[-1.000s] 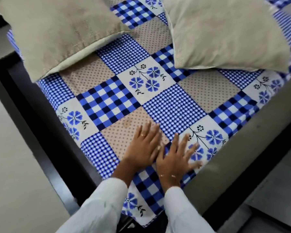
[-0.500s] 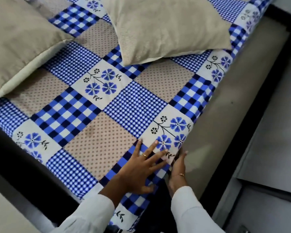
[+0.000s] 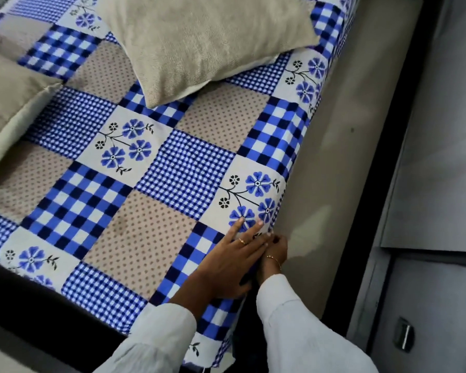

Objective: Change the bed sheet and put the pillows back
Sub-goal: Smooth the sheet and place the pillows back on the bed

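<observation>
Blue and beige patchwork cotton covers the whole mattress: the bed sheet [image 3: 156,168] lies flat and smooth, reaching from the far end down to the corner where both hands work. Beyond the hands, up the bed, rest the two beige pillows, one large pillow [image 3: 199,41] straight ahead of the fingers and a second pillow [image 3: 8,103] far to the left of them, both already on the sheet. Just to the right of the hands runs the grey padded side panel [image 3: 334,157] of the bed frame, touching the sheet's edge.

The left hand [image 3: 232,257] lies flat on the sheet with straight, spread fingers, pressing the cloth down near the edge; it grips nothing. The right hand [image 3: 273,253] is right beside it, turned down into the gap between mattress and panel. Its fingers are hidden there, so I cannot tell if they pinch the sheet or only push it.

One second ago both hands lay flat on top of the sheet, nearer the middle of the bed, smoothing it. Half a second ago the right hand was already reaching the edge. Now it has gone deeper into the gap, and the left hand has followed it to the border. I judge this means smoothing is done here and tucking of this side has begun, so the task looks close to its end.
</observation>
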The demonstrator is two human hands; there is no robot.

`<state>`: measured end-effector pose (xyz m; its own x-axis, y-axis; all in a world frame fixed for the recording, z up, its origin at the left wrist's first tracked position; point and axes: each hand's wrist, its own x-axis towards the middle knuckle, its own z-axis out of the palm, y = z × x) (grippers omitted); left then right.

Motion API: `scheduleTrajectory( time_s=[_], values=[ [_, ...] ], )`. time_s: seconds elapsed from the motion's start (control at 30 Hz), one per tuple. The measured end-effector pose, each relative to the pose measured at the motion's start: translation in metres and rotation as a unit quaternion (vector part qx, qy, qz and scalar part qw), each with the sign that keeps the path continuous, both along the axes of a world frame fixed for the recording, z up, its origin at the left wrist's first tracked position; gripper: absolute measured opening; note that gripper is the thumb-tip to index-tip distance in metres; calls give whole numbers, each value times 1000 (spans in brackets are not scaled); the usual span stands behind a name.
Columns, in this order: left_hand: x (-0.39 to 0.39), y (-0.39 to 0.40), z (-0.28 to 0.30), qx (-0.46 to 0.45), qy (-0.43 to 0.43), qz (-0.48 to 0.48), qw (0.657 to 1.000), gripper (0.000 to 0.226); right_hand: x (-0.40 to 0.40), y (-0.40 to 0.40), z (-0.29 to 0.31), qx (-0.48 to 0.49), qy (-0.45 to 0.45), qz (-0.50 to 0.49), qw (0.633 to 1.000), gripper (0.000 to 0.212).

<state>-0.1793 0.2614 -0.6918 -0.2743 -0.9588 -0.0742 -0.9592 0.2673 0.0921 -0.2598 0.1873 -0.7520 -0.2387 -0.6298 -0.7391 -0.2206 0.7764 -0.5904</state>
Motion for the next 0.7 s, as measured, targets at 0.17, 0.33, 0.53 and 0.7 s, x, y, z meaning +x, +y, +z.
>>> scheduleTrajectory(
  time_s=[0.17, 0.33, 0.53, 0.7],
  values=[
    [2, -27, 18, -62, 178, 171, 967, 43, 12, -31, 41, -164, 108, 48, 979, 35],
    [27, -78, 41, -121, 341, 414, 836, 33, 52, -76, 86, -320, 113, 131, 932, 28],
    [105, -154, 79, -73, 696, 625, 347, 39, 140, -140, 103, -177, -137, 116, 968, 5],
    [181, -196, 90, -148, 824, 539, 94, 46, 211, -204, 97, 23, -317, 77, 945, 87]
  ],
)
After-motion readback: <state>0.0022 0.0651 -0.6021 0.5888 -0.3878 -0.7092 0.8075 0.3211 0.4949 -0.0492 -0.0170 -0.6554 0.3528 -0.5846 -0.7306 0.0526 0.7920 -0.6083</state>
